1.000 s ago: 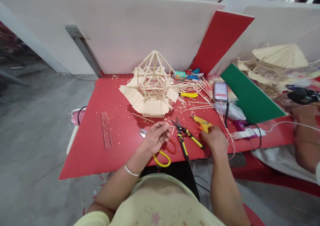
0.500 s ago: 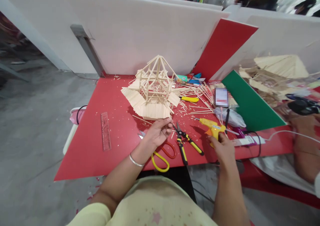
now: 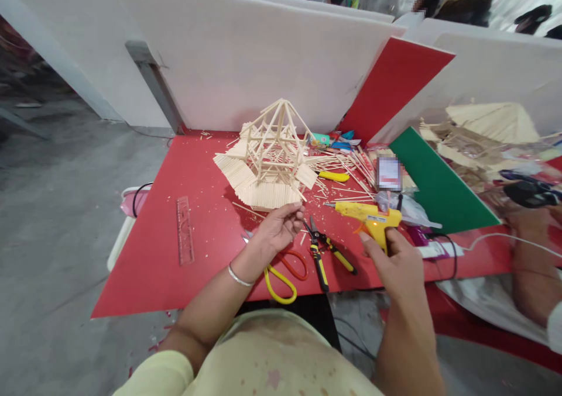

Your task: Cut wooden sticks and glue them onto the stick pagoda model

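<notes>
In the head view my right hand point(image 3: 397, 261) is wrapped round the handle of a yellow hot glue gun point(image 3: 366, 213), raised above the table with its nozzle pointing left. My left hand point(image 3: 281, 227) is closed in a pinch just in front of a stick-built model point(image 3: 274, 194), a pagoda-like frame with slatted eaves. Whatever lies between its fingertips is too small to make out. Scissors point(image 3: 281, 283) with one yellow and one red handle lie partly under my left wrist. Black-and-yellow cutters point(image 3: 322, 250) rest open between my hands.
A clear ruler point(image 3: 185, 230) lies on the red table point(image 3: 144, 255) at left. Loose sticks point(image 3: 351, 162) and a yellow-handled tool point(image 3: 333, 176) lie right of the model. A green board point(image 3: 443, 179) leans at right; beyond it are another stick model point(image 3: 487, 127) and another person's arm point(image 3: 531, 255).
My right hand has lifted the glue gun off the table, up and to the right, its nozzle now nearly level. My left hand has shifted slightly towards the model's front edge, still pinched.
</notes>
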Tool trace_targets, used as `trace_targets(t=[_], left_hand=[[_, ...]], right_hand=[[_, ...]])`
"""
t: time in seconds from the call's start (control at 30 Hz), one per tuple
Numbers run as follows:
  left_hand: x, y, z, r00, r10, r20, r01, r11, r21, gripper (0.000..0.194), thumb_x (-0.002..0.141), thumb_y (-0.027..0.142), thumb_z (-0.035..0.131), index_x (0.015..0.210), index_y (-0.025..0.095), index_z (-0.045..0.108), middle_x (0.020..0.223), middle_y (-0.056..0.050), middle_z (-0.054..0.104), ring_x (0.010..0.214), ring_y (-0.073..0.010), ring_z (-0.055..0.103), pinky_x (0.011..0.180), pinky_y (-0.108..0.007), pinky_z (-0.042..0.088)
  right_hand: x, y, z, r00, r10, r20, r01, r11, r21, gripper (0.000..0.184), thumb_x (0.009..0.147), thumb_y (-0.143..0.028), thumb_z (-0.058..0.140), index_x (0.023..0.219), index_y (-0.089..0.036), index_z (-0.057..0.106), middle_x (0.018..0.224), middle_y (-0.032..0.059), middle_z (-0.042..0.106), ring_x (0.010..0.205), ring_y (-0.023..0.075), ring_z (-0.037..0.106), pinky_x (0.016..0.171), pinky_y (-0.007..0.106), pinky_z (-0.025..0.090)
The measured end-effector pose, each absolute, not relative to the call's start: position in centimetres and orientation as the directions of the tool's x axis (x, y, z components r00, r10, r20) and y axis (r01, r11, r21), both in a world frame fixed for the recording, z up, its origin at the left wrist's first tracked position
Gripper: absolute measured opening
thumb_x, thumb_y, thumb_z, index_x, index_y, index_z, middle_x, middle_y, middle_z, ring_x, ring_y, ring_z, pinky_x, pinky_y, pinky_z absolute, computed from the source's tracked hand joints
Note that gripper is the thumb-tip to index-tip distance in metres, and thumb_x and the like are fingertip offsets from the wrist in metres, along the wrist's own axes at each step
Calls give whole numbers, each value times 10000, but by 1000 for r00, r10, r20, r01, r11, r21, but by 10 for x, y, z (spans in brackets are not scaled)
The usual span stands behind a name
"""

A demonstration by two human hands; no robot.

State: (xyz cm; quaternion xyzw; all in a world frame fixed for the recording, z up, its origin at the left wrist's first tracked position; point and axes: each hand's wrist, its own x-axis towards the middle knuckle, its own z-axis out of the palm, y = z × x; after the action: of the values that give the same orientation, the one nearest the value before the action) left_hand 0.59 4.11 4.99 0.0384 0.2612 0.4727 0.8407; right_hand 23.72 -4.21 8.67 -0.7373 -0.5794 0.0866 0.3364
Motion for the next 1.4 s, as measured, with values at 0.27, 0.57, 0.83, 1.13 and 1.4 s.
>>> trace_targets(t=[0.27,0.57,0.83,1.13,1.4], left_hand=[[4,43,48,442,804,-397,-780,563,271,53,776,50,683,806,89,666,705,-25,649,568,-44,580,460,-116,424],[4,42,48,463,804,-372,-787,566,244,41,790,45,673,801,82,660,689,-25,634,564,-47,579,456,-115,424],[3,38,37,563,763,-317,-724,640,256,156,729,67,772,824,79,648,710,-15,608,558,-30,545,457,-106,395],[2,38,31,562,776,-287,-725,629,280,230,644,80,834,801,65,667,714,-18,627,547,-32,523,450,-129,370],[-2,40,18,587,773,-240,-714,634,297,224,658,137,853,775,53,682,725,-24,624,565,-31,528,465,-131,375]], right_hand=[[225,-40,91,320,925,206,764,-124,-633,432,791,-646,591,730,-219,557,585,-29,591,540,125,511,533,244,375],[220,-41,95,267,923,275,776,-37,-629,392,839,-596,605,777,-210,573,645,-22,628,584,125,554,563,235,382],[200,-30,119,60,854,516,952,106,-286,358,962,-540,408,835,-222,514,712,22,559,652,173,510,609,287,336],[186,-2,120,-157,716,680,978,15,210,356,872,-534,580,885,-179,572,758,54,607,656,174,506,571,291,238],[181,2,123,-241,745,622,947,40,318,311,875,-451,568,990,-164,608,854,62,652,676,165,509,575,297,213]])
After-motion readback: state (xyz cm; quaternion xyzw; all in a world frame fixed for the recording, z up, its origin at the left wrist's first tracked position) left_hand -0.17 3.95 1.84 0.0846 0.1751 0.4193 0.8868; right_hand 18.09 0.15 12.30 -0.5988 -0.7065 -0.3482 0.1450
